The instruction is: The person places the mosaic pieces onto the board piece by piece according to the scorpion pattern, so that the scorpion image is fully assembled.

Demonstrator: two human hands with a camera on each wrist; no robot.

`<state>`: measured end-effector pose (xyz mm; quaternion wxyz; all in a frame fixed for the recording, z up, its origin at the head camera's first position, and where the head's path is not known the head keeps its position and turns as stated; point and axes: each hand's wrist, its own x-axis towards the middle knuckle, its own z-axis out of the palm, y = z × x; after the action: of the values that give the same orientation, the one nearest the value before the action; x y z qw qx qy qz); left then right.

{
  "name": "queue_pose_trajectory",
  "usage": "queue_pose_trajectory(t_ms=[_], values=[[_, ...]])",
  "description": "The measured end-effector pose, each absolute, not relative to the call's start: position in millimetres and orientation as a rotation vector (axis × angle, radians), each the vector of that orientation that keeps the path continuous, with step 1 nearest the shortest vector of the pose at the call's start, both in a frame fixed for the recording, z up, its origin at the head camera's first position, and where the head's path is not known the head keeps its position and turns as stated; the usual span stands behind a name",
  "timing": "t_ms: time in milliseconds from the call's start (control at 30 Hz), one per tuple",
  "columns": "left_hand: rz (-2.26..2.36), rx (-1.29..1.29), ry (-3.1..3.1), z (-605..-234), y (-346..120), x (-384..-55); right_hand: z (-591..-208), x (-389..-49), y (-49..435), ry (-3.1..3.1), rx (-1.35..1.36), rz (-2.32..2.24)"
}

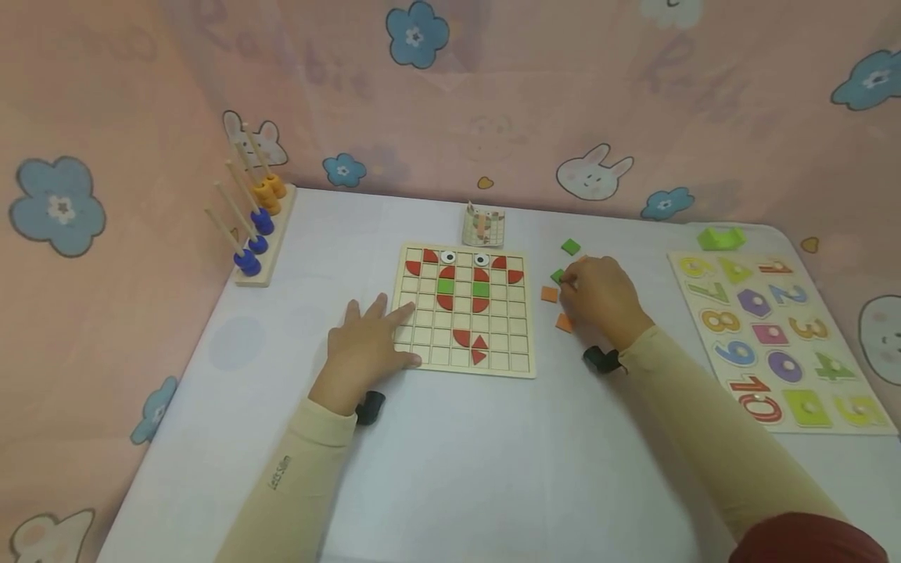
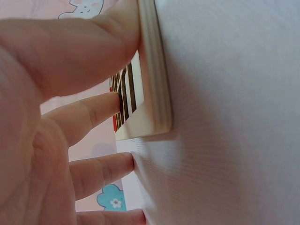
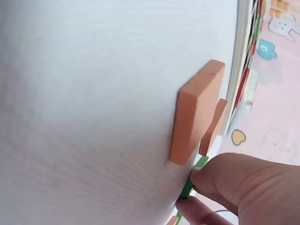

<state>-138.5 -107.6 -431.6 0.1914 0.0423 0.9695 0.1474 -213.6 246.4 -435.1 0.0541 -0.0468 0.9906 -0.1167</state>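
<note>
The square wooden grid board [image 1: 425, 344] bears red quarter-circles and triangles, two green squares and two eye discs. My left hand [image 1: 362, 344] is spread at the board's left edge, its thumb at the near corner. In the left wrist view the thumb [image 2: 93, 51] lies against the rim, the fingers stretched out. Beyond the board's right side, my right hand [image 1: 601, 297] pinches a thin green square tile [image 3: 187, 190] between thumb and finger, low at the tabletop. Orange square tiles [image 1: 549, 294] and another green tile [image 1: 571, 247] lie around that hand.
A small pattern card [image 1: 482, 227] stands behind the board. At the back left is a peg stand with blue and orange rings [image 1: 263, 221]. To the right lie a number puzzle board [image 1: 809, 381] and a light green block [image 1: 721, 238]. A patterned cloth backs the table.
</note>
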Motion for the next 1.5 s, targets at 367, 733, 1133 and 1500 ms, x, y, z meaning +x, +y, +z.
queue_pose_trajectory(t_ms=[367,733,1133,1500], values=[[0.420,0.121,2.729,-431,-106,-139,-436,-218,247,2.998,-0.124,-0.303],[0.427,0.107,2.723,-433,-110,-140,-433,-211,239,2.970,-0.187,-0.257],[0.414,0.115,2.730,-434,-111,-140,-424,-234,192,2.964,-0.676,-0.310],[0.380,0.143,2.752,-435,-110,-140,-428,-241,178,2.957,-0.768,-0.181]])
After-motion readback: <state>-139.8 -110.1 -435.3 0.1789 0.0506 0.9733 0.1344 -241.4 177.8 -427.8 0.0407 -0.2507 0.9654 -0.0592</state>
